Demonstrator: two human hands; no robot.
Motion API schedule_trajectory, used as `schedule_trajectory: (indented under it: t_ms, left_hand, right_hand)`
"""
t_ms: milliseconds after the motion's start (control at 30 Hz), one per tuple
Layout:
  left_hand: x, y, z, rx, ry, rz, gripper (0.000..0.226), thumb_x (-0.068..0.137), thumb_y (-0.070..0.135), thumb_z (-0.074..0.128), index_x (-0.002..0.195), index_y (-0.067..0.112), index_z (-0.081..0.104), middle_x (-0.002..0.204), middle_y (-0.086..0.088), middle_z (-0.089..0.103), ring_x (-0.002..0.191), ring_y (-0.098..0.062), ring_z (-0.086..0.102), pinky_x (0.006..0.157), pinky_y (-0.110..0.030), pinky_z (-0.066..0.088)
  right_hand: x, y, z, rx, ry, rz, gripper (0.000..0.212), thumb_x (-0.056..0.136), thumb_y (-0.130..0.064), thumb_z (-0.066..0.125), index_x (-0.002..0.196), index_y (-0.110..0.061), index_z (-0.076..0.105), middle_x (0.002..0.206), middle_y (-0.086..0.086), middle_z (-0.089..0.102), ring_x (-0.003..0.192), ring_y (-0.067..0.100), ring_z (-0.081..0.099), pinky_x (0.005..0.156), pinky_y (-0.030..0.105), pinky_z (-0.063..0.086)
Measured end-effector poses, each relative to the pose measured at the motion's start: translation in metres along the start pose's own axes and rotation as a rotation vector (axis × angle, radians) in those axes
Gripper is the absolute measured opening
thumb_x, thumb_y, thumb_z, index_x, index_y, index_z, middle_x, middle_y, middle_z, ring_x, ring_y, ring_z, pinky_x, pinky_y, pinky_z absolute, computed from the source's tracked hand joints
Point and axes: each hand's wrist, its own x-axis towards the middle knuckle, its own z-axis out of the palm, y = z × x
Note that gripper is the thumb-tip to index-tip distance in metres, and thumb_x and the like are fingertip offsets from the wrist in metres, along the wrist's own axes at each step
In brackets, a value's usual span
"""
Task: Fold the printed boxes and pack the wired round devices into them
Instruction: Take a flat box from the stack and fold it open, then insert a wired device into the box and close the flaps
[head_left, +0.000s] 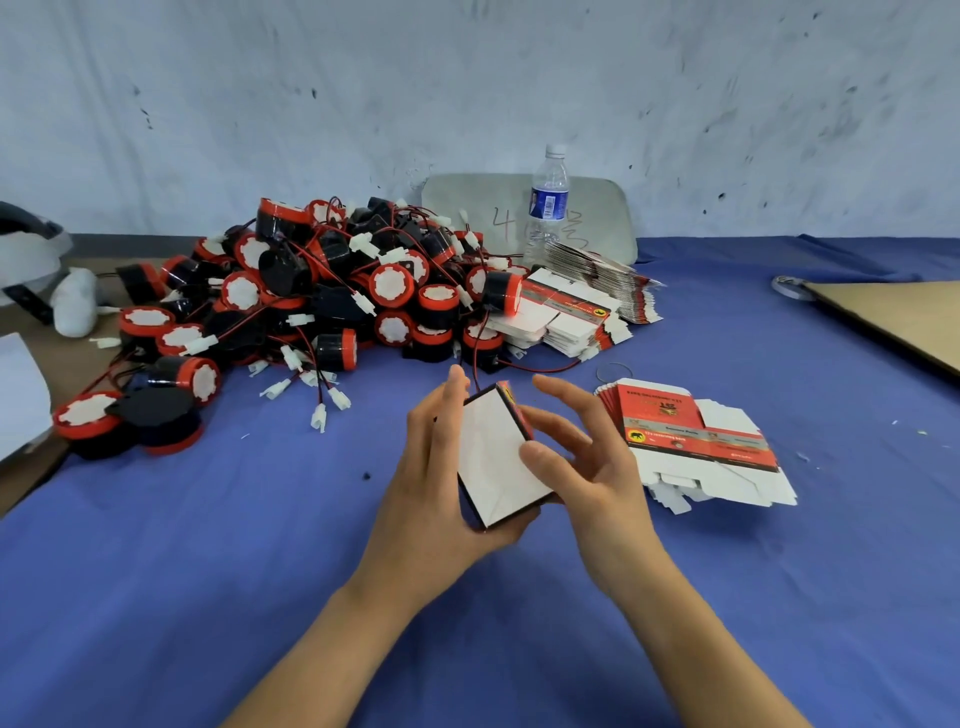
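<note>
My left hand (431, 478) grips a folded printed box (496, 462) from its left side and from below, white face turned up. My right hand (582, 457) touches the box's right edge with its thumb, and the other fingers are spread above it. A thin wire runs out of the box's top toward the pile. That pile of red-and-black round wired devices (332, 291) lies behind the box. Flat printed boxes (696, 441) are fanned out just right of my right hand. More flat boxes (587, 301) are stacked at the back beside the pile.
A water bottle (546, 202) stands behind the rear stack, in front of a grey board (597, 208). A cardboard sheet (893, 317) and a tape roll (789, 287) lie at far right. White objects (31, 260) sit at far left. A blue cloth (208, 545) covers the table.
</note>
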Motion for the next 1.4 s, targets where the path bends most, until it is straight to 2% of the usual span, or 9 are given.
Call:
schedule_trajectory:
  t_ms: [100, 300, 600, 767, 867, 1033, 1233, 1300, 1400]
  left_hand:
    - [0.002, -0.001, -0.005, -0.023, -0.045, 0.003, 0.109, 0.068, 0.061, 0.067, 0.149, 0.041, -0.003, 0.146, 0.008, 0.024, 0.128, 0.015, 0.025, 0.078, -0.002, 0.043]
    - [-0.001, -0.003, -0.004, 0.018, -0.150, 0.121, 0.112, 0.068, 0.063, 0.069, 0.152, 0.037, -0.002, 0.153, 0.019, 0.008, 0.132, 0.019, 0.016, 0.076, -0.008, 0.045]
    - [-0.002, -0.013, 0.000, 0.014, -0.193, 0.043, 0.112, 0.067, 0.071, 0.061, 0.145, 0.051, -0.017, 0.151, 0.033, -0.014, 0.134, 0.012, 0.015, 0.078, -0.039, 0.059]
    - [-0.006, -0.018, 0.005, -0.188, -0.282, -0.070, 0.116, 0.061, 0.085, 0.058, 0.143, 0.055, -0.019, 0.154, 0.027, -0.021, 0.145, 0.004, -0.007, 0.112, -0.042, 0.027]
    - [-0.005, -0.023, 0.007, -0.342, -0.142, -0.232, 0.111, 0.063, 0.083, 0.060, 0.142, 0.059, -0.013, 0.155, 0.031, -0.006, 0.146, 0.001, 0.008, 0.107, -0.020, 0.025]
    - [-0.003, -0.038, 0.004, -0.458, -0.201, -0.468, 0.108, 0.060, 0.054, 0.079, 0.135, 0.066, 0.001, 0.123, 0.027, 0.055, 0.122, 0.009, 0.047, 0.094, -0.009, 0.039]
    - [-0.005, -0.043, 0.008, -0.328, -0.237, -0.450, 0.094, 0.071, 0.034, 0.083, 0.143, 0.048, 0.024, 0.120, 0.019, 0.057, 0.110, 0.006, 0.054, 0.088, -0.005, 0.039]
    - [-0.004, -0.045, 0.008, -0.289, -0.233, -0.461, 0.080, 0.072, 0.029, 0.083, 0.134, 0.047, 0.036, 0.126, 0.020, 0.053, 0.112, 0.003, 0.053, 0.088, -0.007, 0.041]
    - [-0.004, -0.046, 0.007, -0.280, -0.223, -0.487, 0.063, 0.071, 0.031, 0.083, 0.120, 0.041, 0.045, 0.123, 0.020, 0.054, 0.112, 0.001, 0.054, 0.091, -0.021, 0.046]
  right_hand:
    - [0.006, -0.003, -0.010, 0.191, -0.155, 0.228, 0.071, 0.068, -0.012, 0.075, 0.127, -0.042, 0.049, 0.104, 0.016, 0.071, 0.091, 0.031, 0.069, 0.067, 0.035, 0.055]
    - [0.010, -0.006, -0.034, 0.277, -0.458, 0.442, 0.088, 0.068, -0.005, 0.073, 0.137, -0.050, 0.041, 0.124, 0.031, 0.058, 0.108, 0.041, 0.061, 0.084, 0.047, 0.052]
    - [0.010, -0.002, -0.028, 0.292, -0.439, 0.410, 0.094, 0.073, 0.003, 0.072, 0.140, -0.051, 0.034, 0.119, 0.024, 0.064, 0.110, 0.038, 0.062, 0.087, 0.045, 0.053]
    - [0.008, 0.005, -0.020, -0.568, -0.094, -0.215, 0.107, 0.077, 0.006, 0.072, 0.137, -0.066, 0.021, 0.115, -0.016, 0.064, 0.107, 0.011, 0.062, 0.085, 0.019, 0.048]
    - [0.006, 0.015, -0.012, -1.232, -0.267, -0.436, 0.112, 0.080, 0.002, 0.062, 0.140, -0.063, -0.005, 0.102, -0.013, 0.056, 0.102, 0.020, 0.047, 0.085, 0.028, 0.037]
    - [0.000, 0.017, -0.005, -1.185, -0.456, -0.291, 0.090, 0.082, -0.021, 0.060, 0.140, -0.057, 0.002, 0.109, -0.018, 0.050, 0.114, 0.010, 0.036, 0.099, 0.032, 0.033]
    - [0.005, -0.014, -0.009, -0.749, 0.276, -0.690, 0.037, 0.082, -0.011, 0.045, 0.111, -0.025, 0.063, 0.113, -0.009, 0.062, 0.111, 0.010, 0.057, 0.094, 0.021, 0.042]
    - [0.027, -0.022, -0.010, -0.561, 0.532, -0.541, 0.030, 0.083, -0.010, 0.046, 0.094, -0.033, 0.063, 0.094, -0.020, 0.067, 0.084, 0.001, 0.062, 0.074, 0.014, 0.045]
    - [0.086, -0.018, -0.025, -0.385, 0.543, -0.090, 0.022, 0.086, -0.003, 0.053, 0.092, -0.020, 0.066, 0.081, -0.009, 0.069, 0.075, 0.010, 0.066, 0.074, 0.025, 0.052]
